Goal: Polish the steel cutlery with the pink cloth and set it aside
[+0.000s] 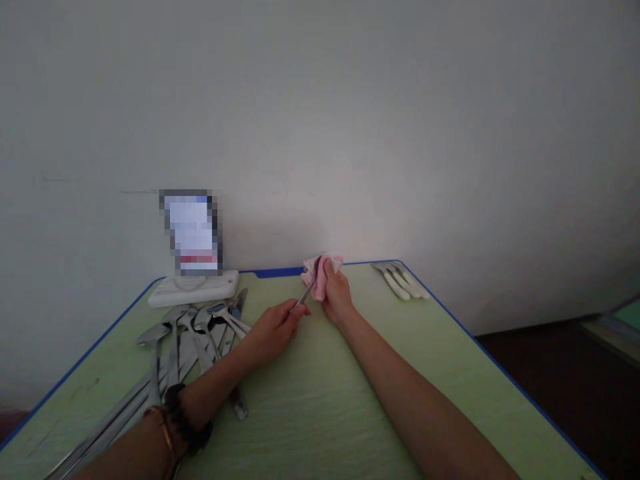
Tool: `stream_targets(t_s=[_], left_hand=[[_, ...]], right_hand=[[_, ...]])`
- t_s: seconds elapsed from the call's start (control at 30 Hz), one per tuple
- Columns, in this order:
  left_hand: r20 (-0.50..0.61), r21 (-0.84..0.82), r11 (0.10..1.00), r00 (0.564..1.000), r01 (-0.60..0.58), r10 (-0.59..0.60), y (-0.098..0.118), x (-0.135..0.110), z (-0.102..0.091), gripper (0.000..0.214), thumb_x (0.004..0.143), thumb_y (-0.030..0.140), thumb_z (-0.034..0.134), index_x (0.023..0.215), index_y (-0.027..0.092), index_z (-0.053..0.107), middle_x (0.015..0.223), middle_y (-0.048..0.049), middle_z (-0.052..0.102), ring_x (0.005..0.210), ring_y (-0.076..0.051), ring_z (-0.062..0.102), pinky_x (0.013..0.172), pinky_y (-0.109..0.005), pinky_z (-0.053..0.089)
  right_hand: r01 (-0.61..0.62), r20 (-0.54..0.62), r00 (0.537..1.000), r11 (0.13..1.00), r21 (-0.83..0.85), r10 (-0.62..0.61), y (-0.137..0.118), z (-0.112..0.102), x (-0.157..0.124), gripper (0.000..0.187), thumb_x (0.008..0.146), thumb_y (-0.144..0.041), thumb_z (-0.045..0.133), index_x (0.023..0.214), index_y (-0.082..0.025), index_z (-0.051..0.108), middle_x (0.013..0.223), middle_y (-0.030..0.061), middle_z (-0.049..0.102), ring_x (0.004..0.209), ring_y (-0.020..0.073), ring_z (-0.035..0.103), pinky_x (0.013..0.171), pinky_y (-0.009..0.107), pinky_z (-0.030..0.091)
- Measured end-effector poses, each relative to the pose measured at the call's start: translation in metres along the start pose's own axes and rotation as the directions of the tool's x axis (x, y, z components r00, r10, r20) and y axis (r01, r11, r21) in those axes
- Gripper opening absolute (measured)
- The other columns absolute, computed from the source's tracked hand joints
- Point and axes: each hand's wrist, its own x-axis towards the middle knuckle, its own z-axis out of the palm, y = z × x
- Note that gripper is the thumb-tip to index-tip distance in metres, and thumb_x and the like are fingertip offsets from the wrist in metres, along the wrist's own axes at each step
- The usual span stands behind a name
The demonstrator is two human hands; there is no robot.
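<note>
My left hand (277,327) is closed around the handle of a metal spoon (306,292), which points up and away from me. A pink and white cloth (320,283) is wrapped about the spoon's far end, so its bowl shows only in part. With thumb and fingers pressed together, my right hand (339,293) grips the cloth around that end. Beneath and beside my left forearm lies a loose pile of cutlery, with several metal spoons (173,317) and a knife (241,303). Part of the pile is hidden by my arm.
Several forks with white handles (400,283) lie side by side at the table's far right. A blurred phone (193,233) stands on a white base (195,290) at the back left. The green table (310,413) has a blue edge and meets a pale wall (350,133).
</note>
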Motion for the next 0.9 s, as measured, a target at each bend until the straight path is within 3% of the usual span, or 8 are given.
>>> stream_targets(t_s=[0.13,0.3,0.43,0.6,0.9], left_hand=[[0.011,-0.051,0.999,1.000,0.004,-0.004,-0.0019,-0.0006,0.0009,0.042,0.086,0.047,0.030,0.097,0.015,0.055,0.051,0.0070,0.036,0.046,-0.011,0.037,0.046,-0.021,0.029],[-0.012,-0.109,0.994,1.000,0.000,-0.002,-0.0015,-0.0026,0.0010,0.041,0.087,0.046,0.029,0.097,0.014,0.053,0.052,0.0069,0.036,0.047,-0.010,0.036,0.046,-0.021,0.029],[-0.042,-0.117,0.993,0.999,-0.004,-0.001,-0.0014,-0.0024,0.0014,0.038,0.087,0.044,0.029,0.094,0.015,0.053,0.052,0.0069,0.036,0.047,-0.010,0.036,0.046,-0.021,0.029],[-0.037,-0.117,0.993,0.999,0.003,-0.008,-0.0030,-0.0009,0.0009,0.038,0.087,0.045,0.029,0.093,0.015,0.052,0.052,0.0075,0.035,0.046,-0.010,0.035,0.046,-0.021,0.029],[-0.002,-0.038,0.999,1.000,-0.014,0.014,0.0005,-0.0024,0.0005,0.037,0.087,0.043,0.028,0.094,0.016,0.052,0.052,0.0068,0.037,0.048,-0.011,0.038,0.048,-0.022,0.031]], right_hand=[[-0.064,0.022,0.998,0.998,-0.003,0.064,-0.0020,0.0025,0.0000,0.026,0.072,-0.042,0.059,0.076,-0.016,0.061,0.070,0.0035,0.065,0.062,0.0149,0.060,0.064,0.032,0.051],[-0.156,0.078,0.984,0.985,-0.076,0.162,-0.0031,0.0028,0.0005,0.010,0.068,-0.021,0.056,0.070,-0.014,0.062,0.068,0.0037,0.066,0.063,0.0141,0.061,0.068,0.028,0.050],[-0.149,0.036,0.988,0.984,-0.094,0.153,-0.0032,0.0015,0.0011,0.009,0.064,-0.016,0.053,0.066,-0.014,0.062,0.065,0.0022,0.066,0.060,0.0127,0.059,0.066,0.026,0.049],[-0.095,0.017,0.995,0.987,-0.129,0.098,0.0000,0.0003,0.0023,0.008,0.066,-0.022,0.058,0.066,-0.015,0.061,0.064,0.0009,0.065,0.059,0.0124,0.058,0.063,0.025,0.048],[-0.004,0.051,0.999,0.990,-0.138,0.011,0.0037,-0.0033,0.0029,0.027,0.069,-0.042,0.062,0.077,-0.016,0.062,0.070,0.0023,0.066,0.057,0.0113,0.057,0.059,0.025,0.047]])
